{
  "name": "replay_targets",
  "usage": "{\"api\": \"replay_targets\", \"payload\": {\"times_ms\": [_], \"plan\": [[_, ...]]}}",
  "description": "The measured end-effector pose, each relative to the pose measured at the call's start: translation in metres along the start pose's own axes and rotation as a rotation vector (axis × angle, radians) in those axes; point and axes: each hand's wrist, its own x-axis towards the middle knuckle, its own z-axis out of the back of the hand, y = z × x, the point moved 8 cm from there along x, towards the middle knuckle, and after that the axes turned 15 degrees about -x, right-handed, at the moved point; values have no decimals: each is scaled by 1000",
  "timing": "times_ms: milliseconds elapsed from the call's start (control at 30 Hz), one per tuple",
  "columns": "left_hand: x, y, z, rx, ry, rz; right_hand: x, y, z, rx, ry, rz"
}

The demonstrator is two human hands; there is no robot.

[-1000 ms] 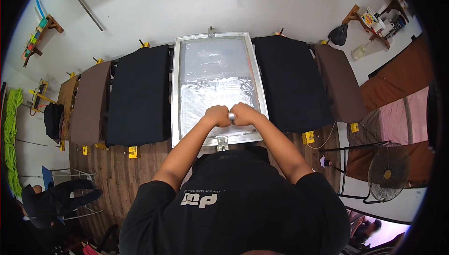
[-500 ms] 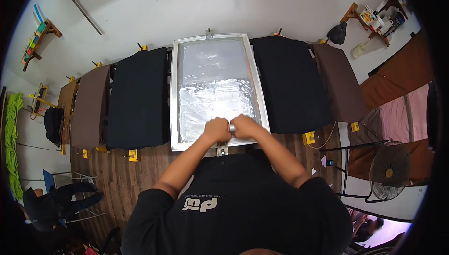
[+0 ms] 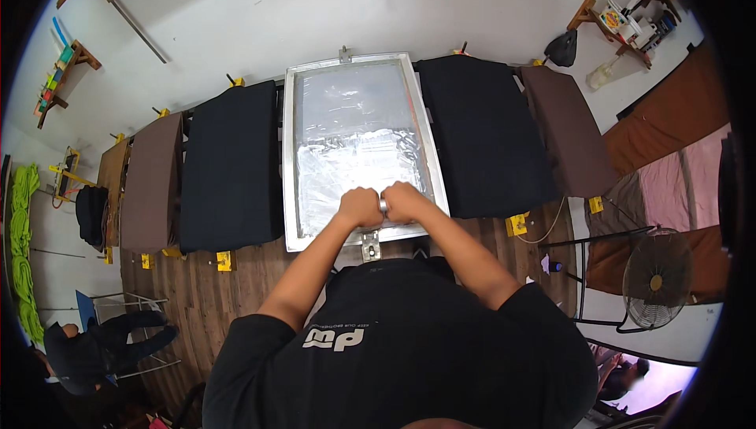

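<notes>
In front of me lies a screen-printing frame (image 3: 290,153) with a metal rim and a greyish mesh. Its near half carries a glossy white layer (image 3: 358,165) that looks like ink, with streaks and ridges. My left hand (image 3: 361,207) and my right hand (image 3: 403,202) sit side by side over the near end of the mesh, both closed in fists. Between them shows a short silver piece of a squeegee (image 3: 383,205); the rest of it is hidden under my fingers. A metal clamp (image 3: 371,248) holds the frame's near edge, and another clamp (image 3: 345,55) stands at its far edge.
Boards with black fabric (image 3: 231,165) (image 3: 488,138) and brown fabric (image 3: 151,185) flank the frame, with yellow clamps (image 3: 224,260) at their ends. Shelves (image 3: 618,31) hang on the wall. A fan (image 3: 656,279) stands right; another person (image 3: 102,346) is at lower left.
Both fists have shifted slightly away from me over the mesh, still closed together. The whole view has also moved a little. The frame and boards look otherwise the same.
</notes>
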Motion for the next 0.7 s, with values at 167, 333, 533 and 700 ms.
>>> {"api": "replay_targets", "payload": {"times_ms": [167, 333, 533, 700], "plan": [[-23, -7, -12, -42, 17, 7, -20, 11, -11, 17, 20, -19], [9, -1, 19, -62, 85, 43, 10, -5, 15, 81, 27, 68], [12, -1, 16, -45, -328, -148, 19, -10, 12, -4, -292, -31], [-38, -17, -23, -12, -226, -235, -41, 17, -12, 32, -247, 2]]}}
